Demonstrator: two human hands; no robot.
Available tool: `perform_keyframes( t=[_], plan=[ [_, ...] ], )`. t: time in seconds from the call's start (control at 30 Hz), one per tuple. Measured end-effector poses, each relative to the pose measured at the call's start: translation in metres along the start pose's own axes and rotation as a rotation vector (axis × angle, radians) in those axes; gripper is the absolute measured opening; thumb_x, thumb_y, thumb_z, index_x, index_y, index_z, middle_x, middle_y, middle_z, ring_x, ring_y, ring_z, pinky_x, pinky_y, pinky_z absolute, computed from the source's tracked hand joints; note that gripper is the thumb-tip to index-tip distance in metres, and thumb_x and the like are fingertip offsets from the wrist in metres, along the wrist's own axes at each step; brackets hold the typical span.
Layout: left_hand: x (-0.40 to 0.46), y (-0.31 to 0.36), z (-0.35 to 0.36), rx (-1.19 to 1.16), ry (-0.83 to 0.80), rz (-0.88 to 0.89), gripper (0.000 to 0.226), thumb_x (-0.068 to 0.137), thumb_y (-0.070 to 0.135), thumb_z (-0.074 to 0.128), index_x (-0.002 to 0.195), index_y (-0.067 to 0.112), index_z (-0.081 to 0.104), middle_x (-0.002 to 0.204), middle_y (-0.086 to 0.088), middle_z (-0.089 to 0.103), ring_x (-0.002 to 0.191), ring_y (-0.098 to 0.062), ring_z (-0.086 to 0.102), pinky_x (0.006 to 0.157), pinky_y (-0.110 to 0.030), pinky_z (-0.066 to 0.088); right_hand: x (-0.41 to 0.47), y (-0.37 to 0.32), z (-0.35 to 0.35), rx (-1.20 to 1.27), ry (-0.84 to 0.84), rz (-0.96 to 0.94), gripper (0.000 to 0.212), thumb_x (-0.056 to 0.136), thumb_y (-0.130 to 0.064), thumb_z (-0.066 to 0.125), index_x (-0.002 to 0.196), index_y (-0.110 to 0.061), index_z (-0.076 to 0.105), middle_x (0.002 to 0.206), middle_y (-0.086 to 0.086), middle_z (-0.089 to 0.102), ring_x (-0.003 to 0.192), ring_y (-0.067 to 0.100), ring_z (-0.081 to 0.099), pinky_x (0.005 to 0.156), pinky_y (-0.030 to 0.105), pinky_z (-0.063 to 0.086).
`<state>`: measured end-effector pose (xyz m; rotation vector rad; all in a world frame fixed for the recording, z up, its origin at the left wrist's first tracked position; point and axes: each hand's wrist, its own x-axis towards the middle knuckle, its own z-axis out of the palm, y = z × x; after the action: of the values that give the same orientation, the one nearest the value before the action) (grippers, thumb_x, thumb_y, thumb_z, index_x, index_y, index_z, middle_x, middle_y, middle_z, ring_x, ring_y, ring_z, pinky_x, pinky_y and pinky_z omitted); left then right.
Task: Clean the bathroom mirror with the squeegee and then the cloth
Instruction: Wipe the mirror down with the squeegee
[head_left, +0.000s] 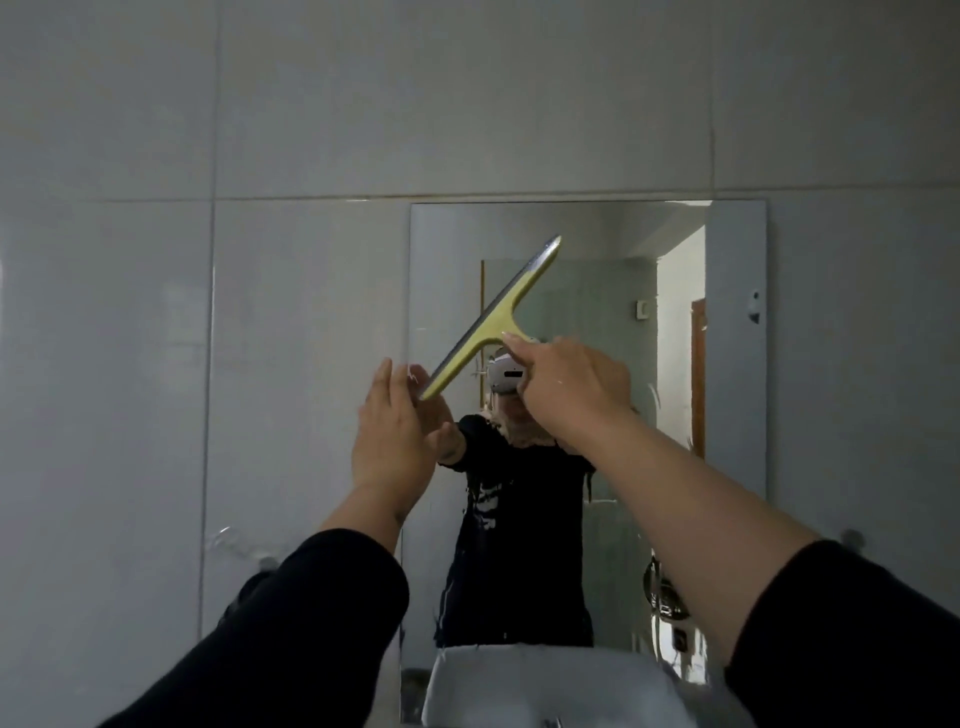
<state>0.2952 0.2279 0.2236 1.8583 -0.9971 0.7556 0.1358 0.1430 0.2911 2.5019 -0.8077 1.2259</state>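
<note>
A yellow squeegee (494, 317) with a grey blade is held tilted in front of the rectangular wall mirror (727, 364), its blade running from lower left to upper right. My right hand (571, 384) grips its handle, index finger stretched along it. My left hand (395, 436) is raised with flat fingers at the mirror's left edge, touching or almost touching the blade's lower end. The mirror reflects a person in a dark shirt. No cloth is in view.
Grey wall tiles (260, 260) surround the mirror. A white sink (571, 686) sits below it at the bottom edge. A small hook (852, 540) is on the wall at right, another fitting (260, 561) at left.
</note>
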Motion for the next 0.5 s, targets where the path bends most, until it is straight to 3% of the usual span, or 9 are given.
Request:
perform_keyframes(
  t=[0.23, 0.4, 0.5],
  plan=[
    [-0.008, 0.013, 0.023, -0.046, -0.072, -0.014, 0.083, 0.084, 0.024, 0.069, 0.148, 0.017, 0.016, 0.158, 0.004, 0.006, 0.142, -0.023, 0.021, 0.112, -0.044, 0.032, -0.01, 0.052, -0.029, -0.145, 0.001, 0.029, 0.058, 0.093, -0.016, 0.039, 0.138, -0.052, 0.036, 0.112, 0.01, 0.06, 0.097, 0.032, 0.059, 0.07, 0.034, 0.041],
    [-0.011, 0.02, 0.032, -0.033, -0.129, 0.001, 0.081, 0.086, 0.027, 0.066, 0.149, 0.014, 0.016, 0.159, -0.002, 0.002, 0.145, -0.022, 0.014, 0.115, -0.04, 0.027, -0.022, 0.085, -0.045, -0.166, -0.025, 0.111, 0.055, 0.094, -0.021, 0.038, 0.138, -0.054, 0.034, 0.118, 0.01, 0.055, 0.109, 0.033, 0.055, 0.084, 0.039, 0.043],
    [-0.01, 0.019, 0.034, -0.012, -0.138, 0.0, 0.082, 0.085, 0.027, 0.067, 0.149, 0.013, 0.017, 0.159, -0.005, 0.002, 0.144, -0.026, 0.016, 0.115, -0.04, 0.025, -0.029, 0.106, -0.047, -0.174, -0.014, 0.178, 0.057, 0.094, -0.02, 0.039, 0.137, -0.056, 0.031, 0.124, 0.009, 0.054, 0.111, 0.032, 0.054, 0.078, 0.035, 0.04]
  ],
)
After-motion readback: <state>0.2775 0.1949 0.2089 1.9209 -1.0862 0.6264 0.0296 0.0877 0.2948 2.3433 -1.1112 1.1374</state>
